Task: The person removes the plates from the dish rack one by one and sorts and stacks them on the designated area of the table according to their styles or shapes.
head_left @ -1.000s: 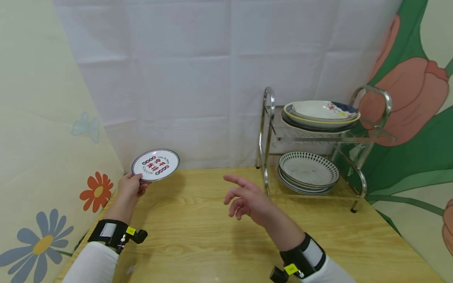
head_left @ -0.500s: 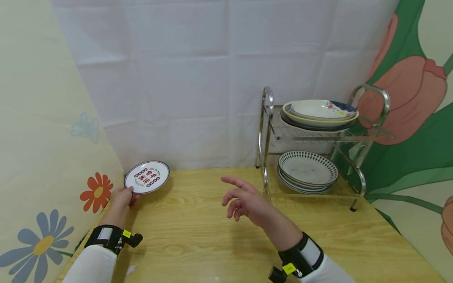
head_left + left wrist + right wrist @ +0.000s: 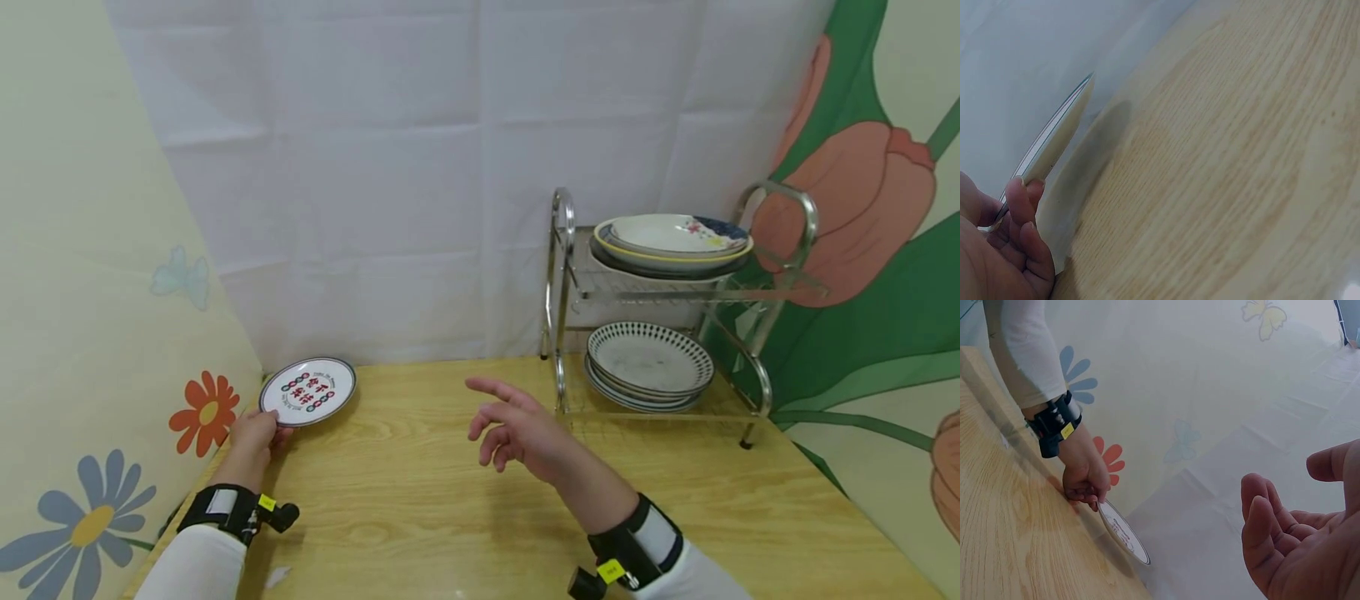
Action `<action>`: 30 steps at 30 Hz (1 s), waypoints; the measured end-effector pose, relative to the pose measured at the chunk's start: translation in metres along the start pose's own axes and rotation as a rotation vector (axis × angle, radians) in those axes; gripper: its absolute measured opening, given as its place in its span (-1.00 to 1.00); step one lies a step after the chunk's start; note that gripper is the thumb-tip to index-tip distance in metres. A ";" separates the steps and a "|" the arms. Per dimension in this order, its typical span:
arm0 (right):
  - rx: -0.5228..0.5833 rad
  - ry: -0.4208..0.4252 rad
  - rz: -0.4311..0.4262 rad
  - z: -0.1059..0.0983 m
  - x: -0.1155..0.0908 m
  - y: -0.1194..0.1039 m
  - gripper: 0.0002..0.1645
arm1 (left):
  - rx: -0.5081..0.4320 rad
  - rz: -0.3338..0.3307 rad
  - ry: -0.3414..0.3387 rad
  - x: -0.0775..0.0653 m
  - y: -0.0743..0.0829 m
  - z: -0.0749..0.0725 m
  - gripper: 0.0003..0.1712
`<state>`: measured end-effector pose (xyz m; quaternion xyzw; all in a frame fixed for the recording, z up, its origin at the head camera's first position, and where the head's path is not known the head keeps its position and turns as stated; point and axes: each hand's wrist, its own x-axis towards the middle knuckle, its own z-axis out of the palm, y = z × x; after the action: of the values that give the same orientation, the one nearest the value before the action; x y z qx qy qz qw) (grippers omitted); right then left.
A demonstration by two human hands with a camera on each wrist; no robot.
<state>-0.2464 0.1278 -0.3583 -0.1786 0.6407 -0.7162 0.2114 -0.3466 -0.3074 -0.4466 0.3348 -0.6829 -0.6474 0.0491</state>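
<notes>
My left hand (image 3: 253, 433) pinches the near-left rim of a white plate (image 3: 309, 392) with a dark-lined edge and red lettering, thumb on top and fingers beneath. In the left wrist view the plate (image 3: 1054, 134) is seen edge-on, close over the wooden table, its shadow beside it. The right wrist view shows the same plate (image 3: 1124, 534) slanting down from the left hand (image 3: 1087, 478). My right hand (image 3: 521, 433) hovers over the middle of the table, fingers relaxed and apart, holding nothing.
A two-tier metal dish rack (image 3: 562, 283) stands at the back right. Oval dishes (image 3: 671, 237) are stacked on its upper shelf, and several round plates (image 3: 650, 358) on the lower one. White cloth (image 3: 375, 183) hangs behind the wooden table (image 3: 405, 500); a flowered wall (image 3: 75, 350) borders the left.
My left hand has lowered the plate toward the table and brought it slightly left and nearer. The right hand has stayed almost in place.
</notes>
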 end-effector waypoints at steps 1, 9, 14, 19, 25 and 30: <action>-0.001 0.002 0.000 0.001 0.000 0.000 -0.32 | 0.003 0.003 0.001 0.000 0.000 0.000 -0.44; 0.002 0.013 0.002 0.000 -0.001 0.000 -0.30 | 0.079 0.005 0.000 0.002 -0.001 0.001 -0.44; 0.003 0.006 -0.003 -0.001 -0.001 0.001 -0.29 | 0.072 0.004 0.008 0.008 -0.003 0.003 -0.45; -0.002 0.002 -0.006 0.000 -0.001 0.000 -0.30 | 0.086 0.015 0.020 0.010 -0.003 0.005 -0.47; 0.000 -0.003 -0.014 0.001 -0.002 0.001 -0.30 | 0.112 0.006 0.017 0.012 -0.001 0.005 -0.45; 0.000 -0.013 -0.022 0.001 -0.002 0.001 -0.30 | 0.215 0.002 0.013 0.010 0.004 0.004 -0.46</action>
<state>-0.2442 0.1274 -0.3595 -0.1906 0.6373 -0.7172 0.2077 -0.3576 -0.3094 -0.4474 0.3417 -0.7483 -0.5683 0.0181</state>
